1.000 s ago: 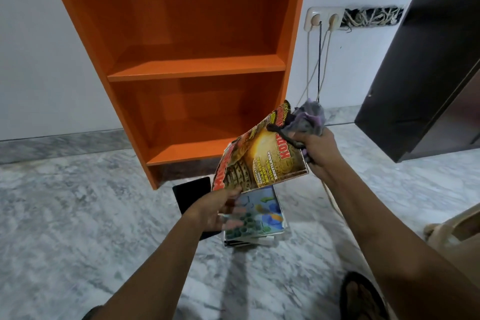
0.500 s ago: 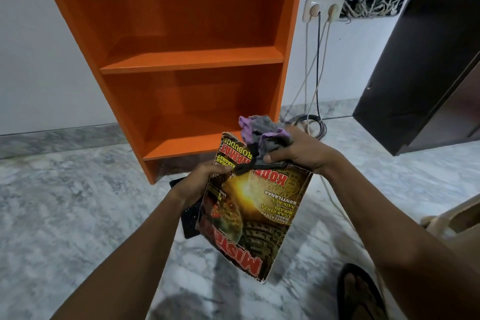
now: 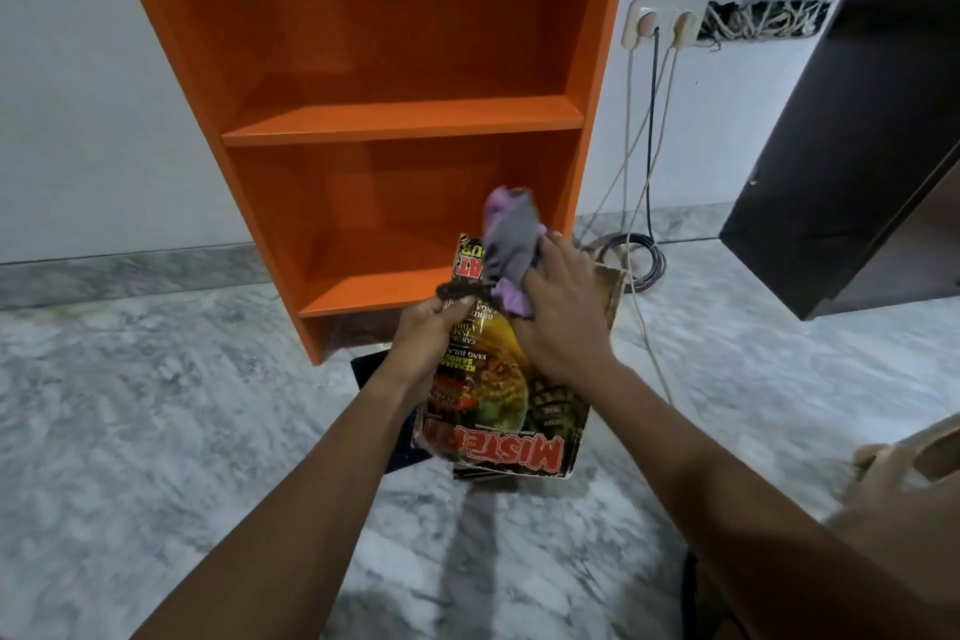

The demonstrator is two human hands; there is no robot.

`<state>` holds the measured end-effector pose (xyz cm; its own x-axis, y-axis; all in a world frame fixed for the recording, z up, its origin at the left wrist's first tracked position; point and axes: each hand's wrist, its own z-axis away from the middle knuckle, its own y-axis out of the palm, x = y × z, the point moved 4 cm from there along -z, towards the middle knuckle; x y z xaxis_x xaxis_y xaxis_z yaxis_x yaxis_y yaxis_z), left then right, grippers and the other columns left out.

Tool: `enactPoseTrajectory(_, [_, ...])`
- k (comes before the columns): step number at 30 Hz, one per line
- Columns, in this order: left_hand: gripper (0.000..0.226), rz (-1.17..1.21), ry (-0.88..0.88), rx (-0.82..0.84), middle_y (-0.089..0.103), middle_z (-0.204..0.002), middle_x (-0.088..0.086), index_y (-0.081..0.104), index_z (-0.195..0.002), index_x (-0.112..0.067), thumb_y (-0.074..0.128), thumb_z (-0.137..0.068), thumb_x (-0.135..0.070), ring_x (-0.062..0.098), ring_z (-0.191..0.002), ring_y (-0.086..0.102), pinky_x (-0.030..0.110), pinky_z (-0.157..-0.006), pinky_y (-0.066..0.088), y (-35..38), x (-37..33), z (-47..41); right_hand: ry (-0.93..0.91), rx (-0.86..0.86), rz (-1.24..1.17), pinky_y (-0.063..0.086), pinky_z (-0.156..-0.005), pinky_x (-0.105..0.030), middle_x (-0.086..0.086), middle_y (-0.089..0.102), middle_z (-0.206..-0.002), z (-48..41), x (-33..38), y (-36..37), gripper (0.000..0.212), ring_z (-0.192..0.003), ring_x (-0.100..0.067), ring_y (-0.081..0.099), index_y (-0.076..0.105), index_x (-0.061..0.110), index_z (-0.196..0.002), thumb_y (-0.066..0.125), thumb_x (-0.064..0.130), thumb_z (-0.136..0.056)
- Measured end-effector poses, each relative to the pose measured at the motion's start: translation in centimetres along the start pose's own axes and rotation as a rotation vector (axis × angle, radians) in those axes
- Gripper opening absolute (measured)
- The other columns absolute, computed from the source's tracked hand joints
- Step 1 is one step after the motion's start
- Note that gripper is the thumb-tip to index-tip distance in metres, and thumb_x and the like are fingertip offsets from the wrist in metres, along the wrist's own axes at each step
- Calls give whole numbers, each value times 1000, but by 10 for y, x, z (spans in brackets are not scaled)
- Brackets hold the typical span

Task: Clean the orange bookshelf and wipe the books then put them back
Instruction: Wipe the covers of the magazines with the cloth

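Holding a magazine point(image 3: 498, 395) in the air over the floor point(image 3: 156, 431), the person keeps it just in front of the lowest shelf of the orange bookshelf point(image 3: 405, 120). Its long axis runs away from the body toward the bookshelf. The cover faces up, and the red title at the near end reads upside down, so the top of the cover points to the person. The left hand point(image 3: 434, 327) is curled round the left edge of the magazine. The right hand point(image 3: 563, 322) grips a bunched grey and purple cloth point(image 3: 511, 244) and presses it on the far half of the cover. Under the magazine some books point(image 3: 483, 473) lie on the floor, and a black book point(image 3: 371, 369) lies beside them, near the foot of the bookshelf. The floor is grey and white marble, and the wall point(image 3: 78, 94) behind is white with a grey skirting. Right of the bookshelf, two sockets point(image 3: 665, 23) sit on the wall, and cables point(image 3: 649, 146) hang from them down to a coil on the floor. A dark cabinet point(image 3: 857, 146) stands at the right.
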<state>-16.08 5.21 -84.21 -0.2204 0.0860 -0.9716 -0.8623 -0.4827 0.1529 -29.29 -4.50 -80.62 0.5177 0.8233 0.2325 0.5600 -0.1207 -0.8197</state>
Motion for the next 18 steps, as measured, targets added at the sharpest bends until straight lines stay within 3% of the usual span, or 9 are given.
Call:
enactPoseTrajectory(1, [15, 64, -10, -11, 78, -89, 3, 69, -104, -13, 57, -101, -19, 11, -77, 74, 25, -72, 56, 5, -1, -1, -2, 33, 0, 21, -122, -60, -13, 32, -161, 6, 2, 10, 56, -151, -39, 23, 45, 27, -149, 58, 33, -95])
enactPoseTrajectory(3, [20, 204, -25, -52, 76, -105, 11, 66, -117, -10, 53, -102, -14, 16, -78, 73, 28, -67, 58, 9, -2, -5, -9, 72, -68, 12, -124, -60, -9, 14, -170, 20, 10, 23, 66, -156, -37, 7, 29, 35, -158, 54, 31, -97])
enactPoseTrajectory(4, [22, 243, -24, -83, 75, -109, 12, 65, -118, -8, 52, -102, -15, 17, -80, 72, 30, -69, 59, 9, -1, -6, -9, 77, -109, 15, -124, -61, -9, 15, -169, 28, 13, 27, 64, -156, -37, 8, 29, 36, -158, 52, 31, -99])
enactPoseTrajectory(7, [21, 271, -3, -129, 71, -81, 6, 64, -90, -8, 48, -102, -10, 14, -74, 65, 26, -67, 55, 3, 0, -8, -17, 45, -206, 24, -123, -55, -12, 24, -165, 49, 13, 41, 54, -153, -36, 20, 36, 34, -155, 46, 37, -102])
enactPoseTrajectory(9, [17, 231, -16, -137, 70, -89, 7, 63, -88, -6, 54, -99, -16, 15, -85, 64, 31, -80, 54, 0, -3, -7, 37, 75, -392, 34, -119, -44, -8, 30, -161, 60, 5, 55, 51, -148, -28, 31, 36, 36, -154, 41, 38, -103])
enactPoseTrajectory(11, [50, 201, -31, -103, 69, -123, 10, 65, -115, -6, 74, -84, -45, 25, -117, 62, 51, -104, 46, 3, -10, -6, 298, 132, -704, 47, -102, -32, -5, 50, -143, 70, -6, 66, 33, -126, -15, 52, 49, 40, -136, 39, 40, -104])
enactPoseTrajectory(12, [66, 219, -46, -67, 65, -132, 13, 63, -126, -9, 77, -79, -53, 32, -124, 60, 58, -106, 44, 4, -13, -5, 493, 158, -855, 50, -93, -31, -8, 60, -130, 75, -9, 68, 22, -111, -15, 59, 55, 37, -121, 40, 39, -106])
enactPoseTrajectory(15, [52, 280, -33, -28, 66, -130, 21, 59, -133, -5, 63, -95, -40, 38, -118, 65, 59, -100, 50, 9, -22, -1, 1064, 166, -1233, 58, -82, -41, -18, 71, -115, 85, -24, 77, 23, -100, -28, 69, 63, 19, -104, 42, 27, -109])
enactPoseTrajectory(18, [51, 368, -33, 14, 62, -134, 24, 55, -138, -3, 57, -99, -37, 43, -122, 61, 60, -102, 49, 8, -19, -2, 1131, 123, -1307, 56, -92, -48, -16, 71, -117, 70, -36, 75, 18, -102, -27, 66, 65, 21, -104, 48, 26, -107])
